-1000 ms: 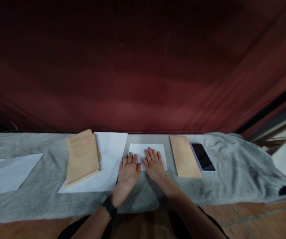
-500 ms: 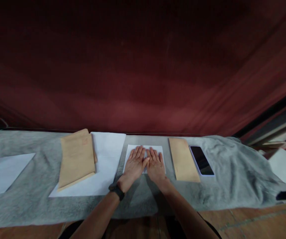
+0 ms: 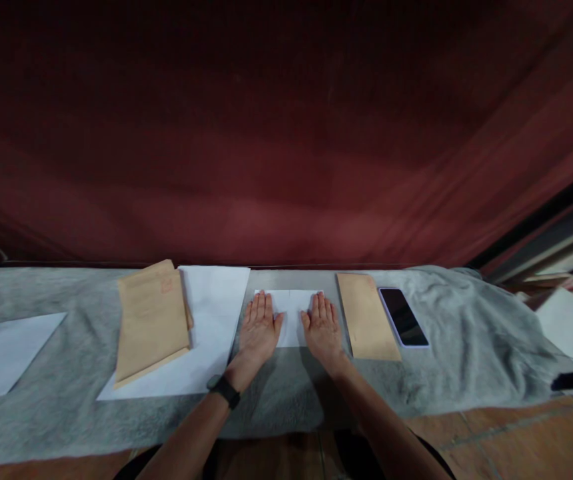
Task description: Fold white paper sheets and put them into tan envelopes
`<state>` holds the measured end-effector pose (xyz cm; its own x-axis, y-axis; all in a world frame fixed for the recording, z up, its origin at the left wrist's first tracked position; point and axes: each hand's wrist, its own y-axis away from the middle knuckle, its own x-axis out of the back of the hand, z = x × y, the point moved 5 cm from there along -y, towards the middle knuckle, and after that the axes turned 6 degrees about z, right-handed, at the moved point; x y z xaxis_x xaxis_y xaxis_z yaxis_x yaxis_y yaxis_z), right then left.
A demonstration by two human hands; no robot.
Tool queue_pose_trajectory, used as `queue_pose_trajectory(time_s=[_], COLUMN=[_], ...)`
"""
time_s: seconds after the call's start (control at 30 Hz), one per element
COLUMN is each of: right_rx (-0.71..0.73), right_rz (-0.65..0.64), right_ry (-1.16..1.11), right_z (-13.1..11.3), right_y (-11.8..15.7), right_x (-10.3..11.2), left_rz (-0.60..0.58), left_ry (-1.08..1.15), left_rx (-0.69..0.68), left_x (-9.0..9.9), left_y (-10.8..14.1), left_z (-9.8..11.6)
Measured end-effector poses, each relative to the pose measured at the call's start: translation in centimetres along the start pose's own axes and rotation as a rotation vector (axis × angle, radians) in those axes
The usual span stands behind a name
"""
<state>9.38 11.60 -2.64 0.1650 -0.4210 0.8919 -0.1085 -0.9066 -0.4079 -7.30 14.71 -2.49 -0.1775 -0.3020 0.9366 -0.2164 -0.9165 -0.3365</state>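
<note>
So we've got both hands down flat at lower centre of the frame. Our left hand (image 3: 259,333) covers the left end of the small white paper (image 3: 290,319) and our right hand (image 3: 323,333) the right end, leaving the middle bare between the thumbs. No pinch at all: fingers straight and together, thumbs out, nothing gripped. Our guess is that one palm per end spreads the pressure so neither side can lift.

Right of centre, a brown envelope (image 3: 369,317) lies beside the phone (image 3: 404,319), probably set aside so the working spot is free. Lower left, the brown envelope stack (image 3: 152,320) sits on top of the big white paper (image 3: 219,313), maybe weighing it down a bit. It's all on a grey cloth (image 3: 76,420), rumpled at lower right but smoother under our hands, which likely helps with pressing.
</note>
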Motion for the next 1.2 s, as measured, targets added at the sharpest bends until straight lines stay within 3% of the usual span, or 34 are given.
queue_pose_trajectory(time_s=[0.2, 0.4, 0.5, 0.63, 0.9, 1.2], right_rx=[-0.043, 0.175, 0.181, 0.162, 0.057, 0.009], right_rz=[0.005, -0.106, -0.142, -0.125, -0.018, 0.012], right_ry=[0.0, -0.147, -0.147, -0.11, -0.035, -0.009], right_z=[0.2, -3.5, -4.1, -3.2, -0.3, 0.8], right_y=[-0.4, -0.6, -0.6, -0.8, -1.0, -0.6], right_x=[0.5, 0.3, -0.1, -0.6, -0.8, -0.7], left_rz=[0.015, -0.041, -0.097, -0.126, -0.062, -0.065], left_ry=[0.001, 0.06, 0.046, 0.036, 0.015, -0.024], left_rx=[0.013, -0.23, -0.241, -0.214, -0.091, -0.044], left_x=[0.5, 0.8, 0.4, 0.2, 0.4, -0.1], left_y=[0.2, 0.7, 0.8, 0.6, 0.4, 1.0], left_z=[0.2, 3.2, 3.5, 3.0, 1.3, 0.3])
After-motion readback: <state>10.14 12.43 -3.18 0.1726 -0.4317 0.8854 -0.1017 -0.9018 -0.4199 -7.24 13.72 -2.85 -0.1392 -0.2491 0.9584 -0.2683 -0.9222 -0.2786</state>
